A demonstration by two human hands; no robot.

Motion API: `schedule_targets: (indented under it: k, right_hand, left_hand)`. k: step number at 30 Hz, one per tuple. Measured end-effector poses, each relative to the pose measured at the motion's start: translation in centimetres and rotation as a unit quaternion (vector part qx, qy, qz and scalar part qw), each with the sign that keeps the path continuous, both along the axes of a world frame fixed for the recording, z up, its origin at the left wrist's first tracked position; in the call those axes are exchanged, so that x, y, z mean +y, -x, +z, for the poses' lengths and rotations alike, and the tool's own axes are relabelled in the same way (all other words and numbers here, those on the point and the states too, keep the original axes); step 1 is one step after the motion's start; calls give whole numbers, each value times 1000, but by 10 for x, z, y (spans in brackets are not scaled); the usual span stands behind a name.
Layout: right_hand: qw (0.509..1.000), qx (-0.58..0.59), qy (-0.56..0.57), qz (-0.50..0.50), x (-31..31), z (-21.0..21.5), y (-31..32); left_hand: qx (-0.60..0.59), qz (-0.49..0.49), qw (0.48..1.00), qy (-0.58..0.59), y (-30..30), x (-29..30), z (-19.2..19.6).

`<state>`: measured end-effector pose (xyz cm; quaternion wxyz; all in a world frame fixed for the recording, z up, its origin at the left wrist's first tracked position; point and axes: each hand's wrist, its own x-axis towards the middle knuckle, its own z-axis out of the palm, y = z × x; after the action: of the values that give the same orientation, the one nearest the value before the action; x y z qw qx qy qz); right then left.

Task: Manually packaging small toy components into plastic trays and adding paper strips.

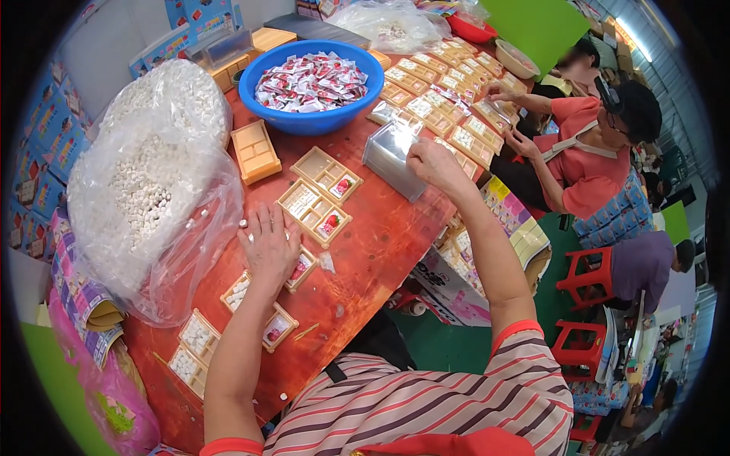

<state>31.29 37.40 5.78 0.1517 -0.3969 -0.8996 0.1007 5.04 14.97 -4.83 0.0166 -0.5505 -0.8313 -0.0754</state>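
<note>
My left hand lies flat, fingers spread, over a peach compartment tray, hiding much of it. A strawberry-pictured sachet shows in that tray's uncovered corner. Beyond the hand stands another tray with white pellets and a sachet, touching a tray that holds only a sachet. My right hand is closed at the near right edge of a stack of clear plastic lids; its fingertips are partly hidden. Near my left forearm are pellet-filled trays and a tray with a sachet.
A large clear bag of white pellets covers the left side. A blue basin of sachets and stacked empty trays stand at the back. Filled trays line the far right, where a co-worker handles one.
</note>
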Motion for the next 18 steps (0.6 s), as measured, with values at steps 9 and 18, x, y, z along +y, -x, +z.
schedule_targets:
  k: [9, 18]
  right_hand:
    - [1000, -6, 29, 5, 0, 4, -1]
    - [999, -27, 33, 17, 0, 9, 2]
  left_hand:
    - [1, -2, 1000, -5, 1, 0, -3]
    - [12, -3, 1000, -16, 1, 0, -6]
